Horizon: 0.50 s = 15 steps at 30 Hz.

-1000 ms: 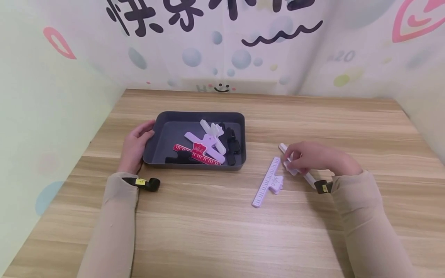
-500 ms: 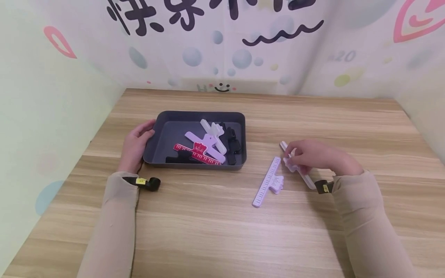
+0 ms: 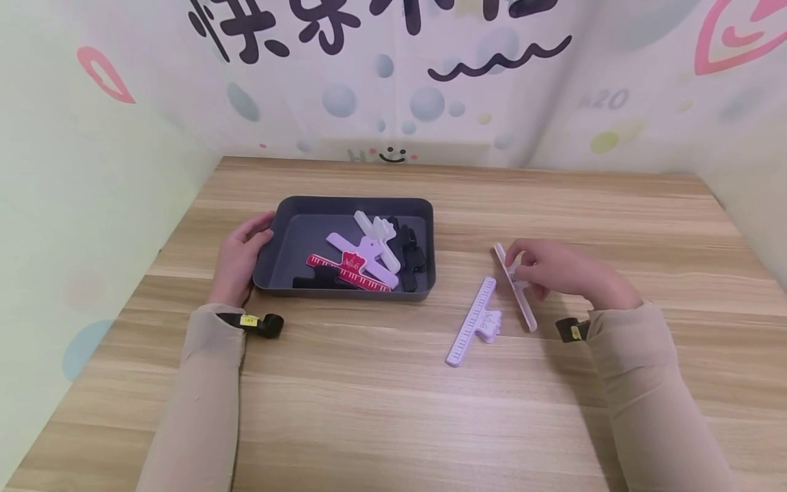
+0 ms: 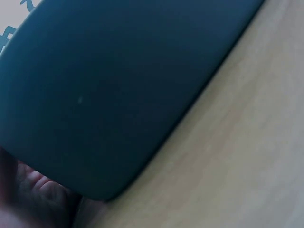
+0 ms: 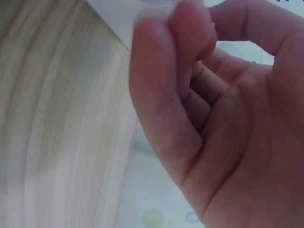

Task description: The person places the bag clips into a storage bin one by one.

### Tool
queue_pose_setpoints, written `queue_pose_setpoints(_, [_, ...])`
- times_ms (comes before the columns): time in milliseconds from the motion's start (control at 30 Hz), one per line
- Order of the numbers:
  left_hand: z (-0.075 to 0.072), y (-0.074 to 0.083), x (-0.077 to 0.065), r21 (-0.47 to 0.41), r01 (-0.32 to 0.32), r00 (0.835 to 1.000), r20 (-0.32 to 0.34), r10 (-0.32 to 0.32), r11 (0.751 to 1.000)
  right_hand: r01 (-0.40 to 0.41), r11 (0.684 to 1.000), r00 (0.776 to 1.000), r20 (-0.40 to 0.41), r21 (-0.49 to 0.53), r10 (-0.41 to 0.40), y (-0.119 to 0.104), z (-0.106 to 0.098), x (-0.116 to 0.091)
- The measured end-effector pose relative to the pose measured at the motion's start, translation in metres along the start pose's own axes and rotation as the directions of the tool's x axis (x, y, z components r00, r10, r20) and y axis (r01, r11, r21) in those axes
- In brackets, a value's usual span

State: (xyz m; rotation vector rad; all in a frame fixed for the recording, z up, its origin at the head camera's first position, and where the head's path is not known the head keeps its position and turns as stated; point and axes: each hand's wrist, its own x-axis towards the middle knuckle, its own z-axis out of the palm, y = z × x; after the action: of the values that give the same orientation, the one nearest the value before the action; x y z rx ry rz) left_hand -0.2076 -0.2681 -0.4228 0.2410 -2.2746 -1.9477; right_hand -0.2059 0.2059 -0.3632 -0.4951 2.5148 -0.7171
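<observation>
My left hand point(image 3: 236, 263) grips the left side of a dark grey tray point(image 3: 270, 272), its thumb at the rim. In the left wrist view the tray's outer wall point(image 4: 109, 95) covers most of the picture, with part of the palm below it. At the right, my right hand point(image 3: 562, 270) pinches a whitish long-bar clip point(image 3: 525, 307) between thumb and fingers. The clip's middle is partly hidden by the fingertips. Just left of it lies a lilac clip point(image 3: 472, 321) with piano-key marks, flat on the table.
Inside the tray lie a red clip point(image 3: 349, 272), another lilac clip point(image 3: 364, 258), a white clip point(image 3: 384, 239) and several black clips point(image 3: 413, 258). The wooden table point(image 3: 369, 396) ends at a printed wall point(image 3: 467, 123) at the back.
My right hand has shifted slightly up, and the whitish clip in it has turned and moved left, now showing its narrow edge. The left hand and the tray stay put.
</observation>
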Motion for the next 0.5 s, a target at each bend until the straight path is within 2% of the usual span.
queue_pose_setpoints(133, [-0.0003, -0.0002, 0.0002, -0.002, 0.005, 1.000, -0.001, -0.005, 1.000, 0.015, 1.000, 0.999, -0.028, -0.021, -0.016, 0.0009, 0.0002, 0.0015])
queue_pose_setpoints(300, [-0.0007, -0.0011, -0.0004, -0.034, -0.011, 1.000, 0.001, 0.011, 0.999, 0.052, 0.997, 0.993, -0.102, -0.060, -0.057, 0.0002, -0.0007, 0.0030])
queue_pose_setpoints(500, [-0.0004, -0.0016, -0.0005, -0.050, -0.024, 1.000, 0.000, 0.024, 0.998, 0.097, 0.995, 0.978, -0.181, -0.033, -0.102, -0.0040, -0.0008, 0.0048])
